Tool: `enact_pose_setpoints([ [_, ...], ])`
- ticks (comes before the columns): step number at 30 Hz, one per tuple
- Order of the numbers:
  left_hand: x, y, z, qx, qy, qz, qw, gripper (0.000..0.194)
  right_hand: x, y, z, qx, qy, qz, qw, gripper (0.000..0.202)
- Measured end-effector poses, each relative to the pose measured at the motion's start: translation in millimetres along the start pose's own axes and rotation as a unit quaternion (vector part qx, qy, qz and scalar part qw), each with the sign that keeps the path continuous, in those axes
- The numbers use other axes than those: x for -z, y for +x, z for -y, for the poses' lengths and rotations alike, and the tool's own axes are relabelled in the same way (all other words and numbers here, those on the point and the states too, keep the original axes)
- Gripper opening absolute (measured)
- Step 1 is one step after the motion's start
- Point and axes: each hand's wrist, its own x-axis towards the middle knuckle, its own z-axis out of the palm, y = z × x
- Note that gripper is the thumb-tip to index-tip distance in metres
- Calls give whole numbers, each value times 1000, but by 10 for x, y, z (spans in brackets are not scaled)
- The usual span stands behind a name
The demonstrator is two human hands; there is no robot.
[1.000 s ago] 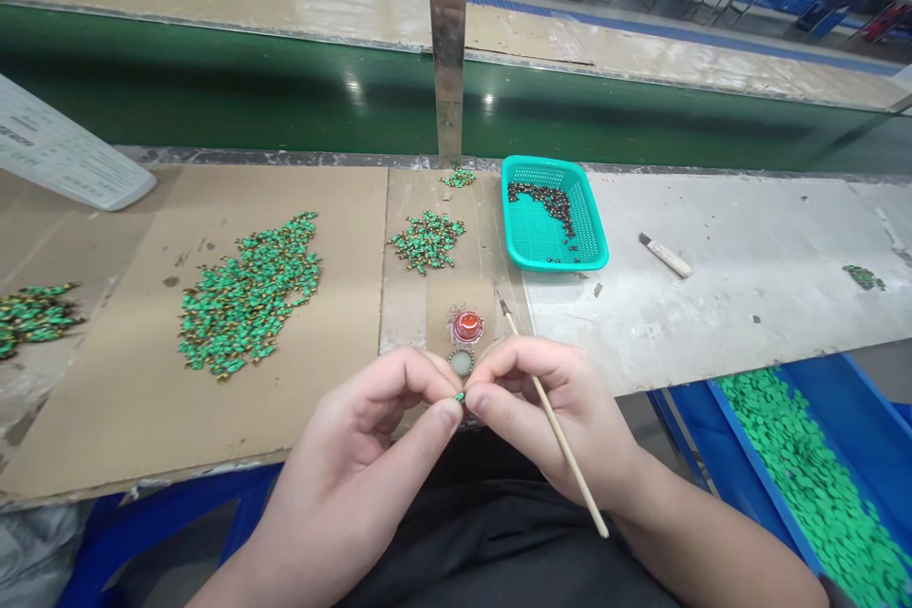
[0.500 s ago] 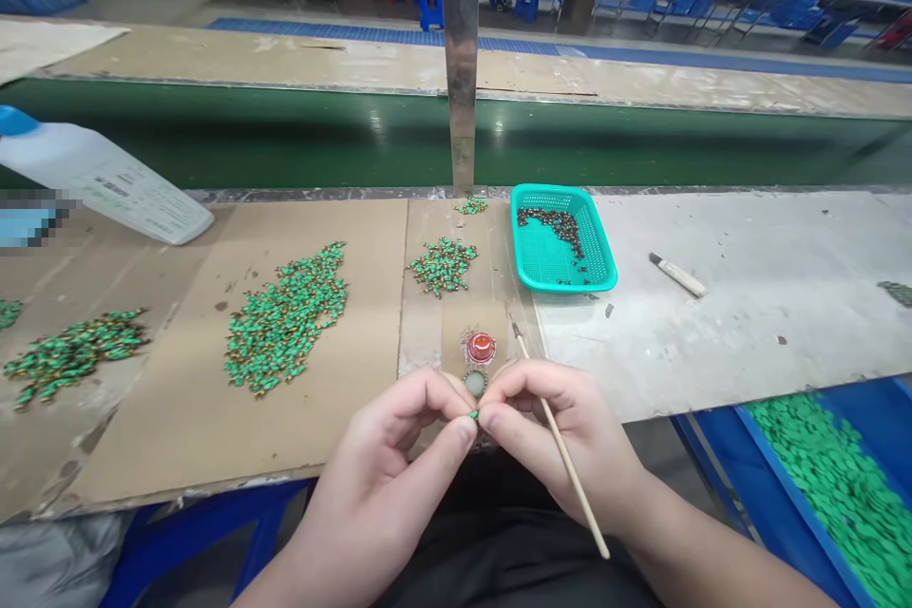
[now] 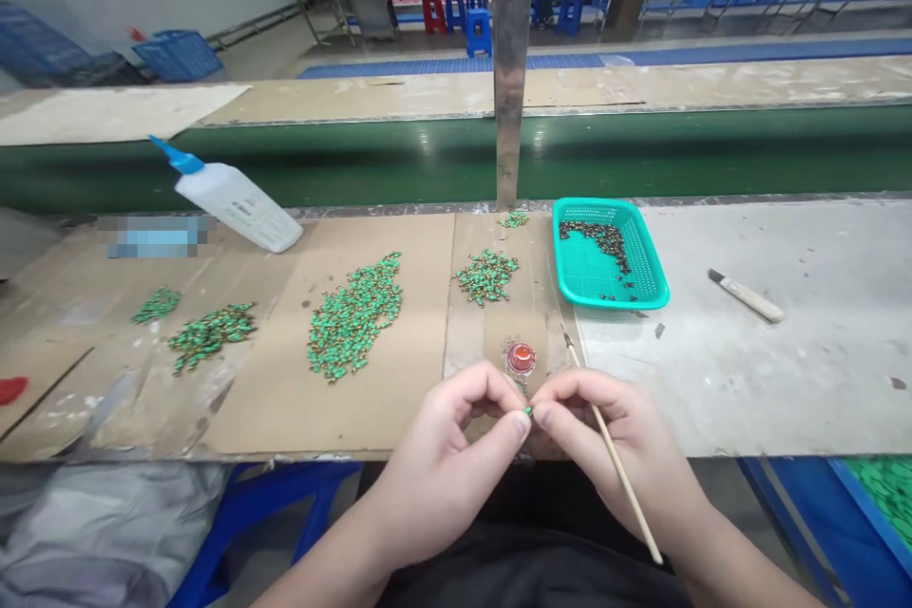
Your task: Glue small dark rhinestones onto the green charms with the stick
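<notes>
Close to the table's front edge, my left hand (image 3: 460,461) pinches a tiny green piece (image 3: 528,409) between thumb and forefinger. My right hand (image 3: 617,442) meets it there, its thumb and fingertip closed against the same piece. A thin paintbrush (image 3: 627,484) with a pale wooden handle lies across the right hand, held in its fingers with the dark tip pointing away from me. Just beyond the fingertips sits a small round pot of red-orange stuff (image 3: 522,357). The fingers mostly hide another small round thing in front of that pot.
Piles of green and gold pieces (image 3: 356,313) lie on the cardboard to the left and ahead. A turquoise basket (image 3: 662,294) holds dark small parts. Behind the piles leans a white bottle (image 3: 246,209); a brush with a pale flat handle (image 3: 751,297) lies right. A metal post (image 3: 509,95) rises behind.
The view has swung left, so everything sits further right in the picture and more of the left side shows. Both hands keep their pinch on the green piece.
</notes>
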Motion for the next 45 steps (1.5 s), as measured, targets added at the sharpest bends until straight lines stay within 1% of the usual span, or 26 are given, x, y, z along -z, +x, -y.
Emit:
enact_pose_setpoints([
  [2,46,141,32,-11,73,-5,997,21,42,33,-42,33,-38,-55,997,33],
  [3,82,243,57,-15,104,-17,994,20,67,47,-44,53,-61,-89,993,34],
  [5,172,502,119,-25,163,-63,984,17,118,61,-15,79,-88,-147,982,38],
  [6,222,646,153,-31,199,-88,976,15,141,59,12,81,-89,-164,979,42],
  [8,319,929,218,-37,266,-107,957,8,185,39,62,81,-81,-172,978,49],
  [9,368,1055,245,-36,296,-107,949,10,208,25,78,84,-77,-168,979,52],
  [12,571,1329,293,-25,362,-102,926,28,303,-9,50,107,-77,-142,981,54],
  [14,806,1436,291,-4,395,-117,911,32,388,-17,-28,133,-81,-116,981,54],
  [16,1125,1513,269,37,422,-145,894,35,477,-21,-133,154,-76,-107,979,54],
  [18,1463,1580,242,86,443,-165,877,39,554,-29,-245,156,-60,-113,979,53],
  [20,1734,1637,227,126,454,-158,868,38,611,-39,-345,148,-44,-113,982,53],
  [22,1889,1685,236,152,459,-142,864,36,640,-46,-413,138,-32,-96,985,55],
  [24,1936,1724,266,164,459,-129,864,35,636,-49,-438,129,-30,-89,987,60],
  [28,1904,1789,339,162,450,-126,869,39,558,-55,-388,114,-45,-133,984,63],
  [31,1916,1806,375,156,438,-146,873,40,529,-69,-342,106,-52,-151,981,62],
  [34,1964,1750,366,147,416,-178,880,42,559,-70,-319,94,-64,-158,981,64],
  [36,1982,1663,329,134,390,-191,891,39,582,-51,-304,94,-68,-155,981,64],
  [38,1972,1546,278,110,349,-195,910,33,588,-14,-282,103,-57,-154,981,64],
  [40,1932,1409,235,76,295,-195,932,38,576,34,-259,113,-37,-157,980,67],
  [41,1900,1336,224,64,263,-195,943,36,567,59,-249,117,-27,-157,980,69],
  [42,1859,1261,223,53,232,-196,951,41,559,81,-240,117,-19,-153,981,70],
  [45,1682,1019,275,35,146,-195,969,54,538,130,-220,111,-5,-149,983,71],
])
